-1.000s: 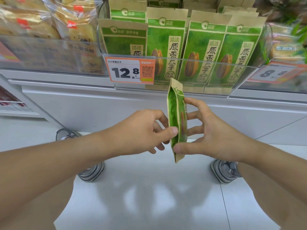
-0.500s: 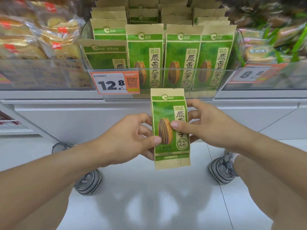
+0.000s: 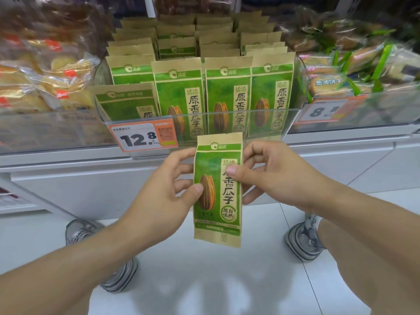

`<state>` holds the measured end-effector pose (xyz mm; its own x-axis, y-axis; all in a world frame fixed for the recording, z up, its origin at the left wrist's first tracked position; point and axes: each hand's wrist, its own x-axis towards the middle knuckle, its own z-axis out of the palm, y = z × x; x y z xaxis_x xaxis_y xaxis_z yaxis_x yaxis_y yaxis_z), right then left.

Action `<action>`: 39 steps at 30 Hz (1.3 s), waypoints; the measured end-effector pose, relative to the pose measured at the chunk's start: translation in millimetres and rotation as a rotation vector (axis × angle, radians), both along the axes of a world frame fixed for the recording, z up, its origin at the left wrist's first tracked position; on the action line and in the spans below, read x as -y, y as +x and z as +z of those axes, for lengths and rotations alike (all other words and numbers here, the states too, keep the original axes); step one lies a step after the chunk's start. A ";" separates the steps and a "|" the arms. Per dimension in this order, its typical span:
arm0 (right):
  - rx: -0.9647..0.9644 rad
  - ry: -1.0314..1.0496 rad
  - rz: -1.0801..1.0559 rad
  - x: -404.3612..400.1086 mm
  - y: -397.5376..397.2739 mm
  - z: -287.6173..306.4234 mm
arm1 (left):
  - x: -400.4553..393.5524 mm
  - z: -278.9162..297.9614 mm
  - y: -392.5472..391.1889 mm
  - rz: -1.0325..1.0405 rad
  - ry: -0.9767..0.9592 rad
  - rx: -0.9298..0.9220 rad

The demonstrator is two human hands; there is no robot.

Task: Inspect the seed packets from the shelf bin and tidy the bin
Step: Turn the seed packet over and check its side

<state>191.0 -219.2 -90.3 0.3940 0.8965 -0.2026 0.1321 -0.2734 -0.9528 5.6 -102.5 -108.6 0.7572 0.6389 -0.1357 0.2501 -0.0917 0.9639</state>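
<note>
A green and tan seed packet with a sunflower seed picture hangs upright in front of the shelf, its front facing me. My left hand pinches its left edge, thumb on the front. My right hand pinches its right edge higher up, thumb on the printed column. Behind it stands a clear plastic shelf bin filled with several rows of the same packets. One packet at the bin's front left sits lower and leans.
An orange price tag reading 12.8 hangs on the bin's front left. Bagged pastries fill the bin to the left, green-wrapped snacks the one to the right. Below are a white shelf base and tiled floor with my shoes.
The packet turned from edge-on to front-facing, then rose a little toward the bin. My view has tilted up and closer to the shelf.
</note>
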 end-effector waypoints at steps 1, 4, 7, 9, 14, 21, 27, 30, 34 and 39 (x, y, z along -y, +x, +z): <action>-0.002 0.004 0.007 -0.3 -2.5 -1.2 | 5.3 -0.6 2.8 0.020 -0.027 0.027; -0.041 0.029 0.043 -0.9 -13.3 -2.9 | 17.7 -1.0 10.2 0.067 -0.178 0.021; -0.033 0.052 0.094 -0.4 -20.2 -2.8 | 23.6 2.3 10.8 0.028 -0.323 0.001; -0.019 0.060 0.117 -0.1 -20.8 -4.0 | 25.3 3.4 10.0 -0.019 -0.387 0.012; -0.102 0.033 0.169 0.8 -23.1 -7.8 | 28.0 4.8 9.0 -0.133 -0.439 0.036; -0.268 -0.009 0.252 1.5 -17.2 -5.1 | 27.5 -1.4 8.0 -0.108 -0.440 0.087; -0.300 -0.039 0.277 1.1 -13.2 -5.7 | 26.0 -1.9 7.3 -0.104 -0.453 0.110; -0.112 -0.034 0.249 0.5 -16.9 -7.1 | 22.8 -1.1 6.2 -0.080 -0.450 0.119; -0.060 -0.065 0.235 2.6 -21.5 -9.2 | 21.0 -1.7 7.9 0.013 -0.425 0.110; -0.041 -0.154 0.409 9.9 -25.4 -6.0 | 12.3 -0.5 10.1 0.256 -0.368 0.149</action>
